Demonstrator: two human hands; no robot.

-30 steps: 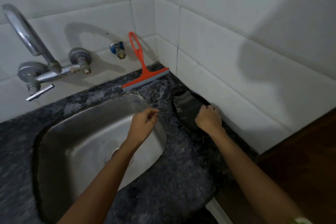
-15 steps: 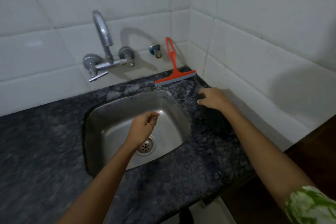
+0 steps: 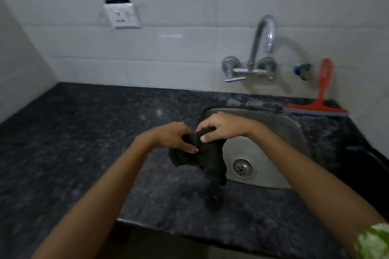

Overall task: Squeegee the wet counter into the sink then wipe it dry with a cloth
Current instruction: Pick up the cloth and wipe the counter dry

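Note:
A dark cloth [image 3: 205, 157] hangs bunched between both hands, above the left rim of the steel sink [image 3: 271, 134]. My left hand [image 3: 172, 137] pinches its left side and my right hand [image 3: 221, 127] grips its top edge. The cloth's lower end dangles over the dark speckled counter [image 3: 84, 136]. The red squeegee [image 3: 320, 101] leans against the tiled wall at the back right, blade resting on the counter behind the sink.
A chrome tap [image 3: 261, 48] is mounted on the white tiled wall above the sink, with a small blue valve [image 3: 301, 70] to its right. A white socket plate [image 3: 122, 14] sits on the wall at left. The counter's front edge [image 3: 168, 229] runs below my arms.
My right hand lifted the cloth from the counter right of the sink and brought it left; my left hand has now taken hold of it too. The view has swung left.

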